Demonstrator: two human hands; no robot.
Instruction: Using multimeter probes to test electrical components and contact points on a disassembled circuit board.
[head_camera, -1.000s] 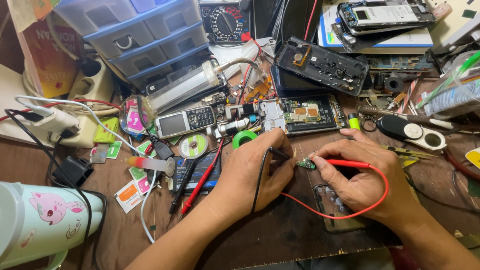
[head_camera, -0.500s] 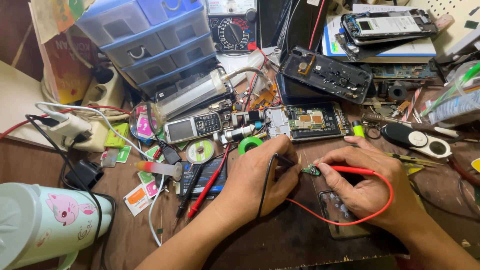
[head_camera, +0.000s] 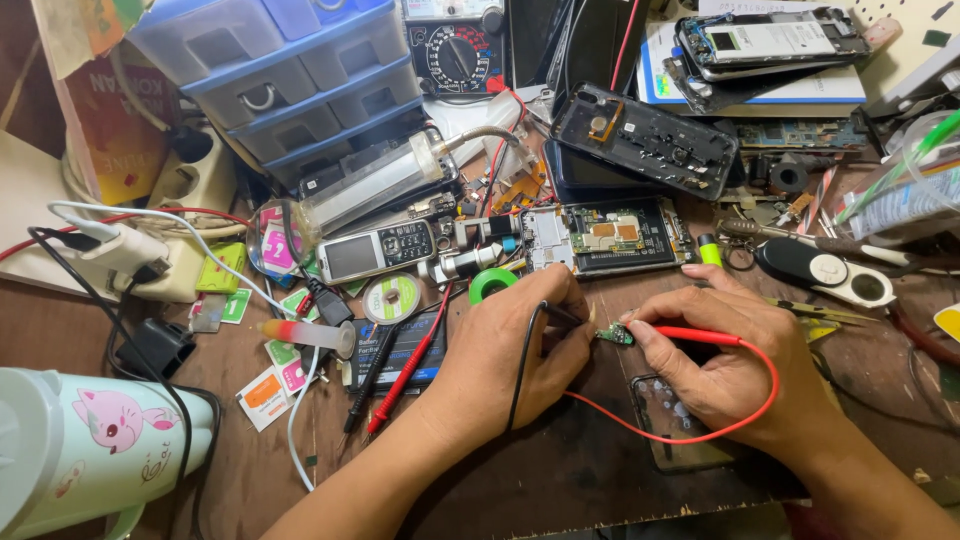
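Observation:
My left hand (head_camera: 515, 345) pinches a black test probe (head_camera: 560, 315) with a black lead, its tip touching a tiny green circuit board (head_camera: 613, 334) on the wooden bench. My right hand (head_camera: 725, 365) holds a red test probe (head_camera: 695, 335) against the same small board from the right; its red lead (head_camera: 690, 435) loops under my wrist. Both hands rest on the bench, just in front of an opened phone (head_camera: 610, 235) with its board exposed.
An analogue multimeter (head_camera: 455, 45) and blue drawer unit (head_camera: 290, 75) stand at the back. A bar phone (head_camera: 375, 250), green tape roll (head_camera: 492, 283), spare probes (head_camera: 395, 375), phone shells (head_camera: 645, 140), a power strip (head_camera: 150, 260) and a pale jug (head_camera: 85, 450) crowd the bench.
The view has shifted slightly, moving everything a little right in frame. Both hands stay on the small board with the probes held in the same grip.

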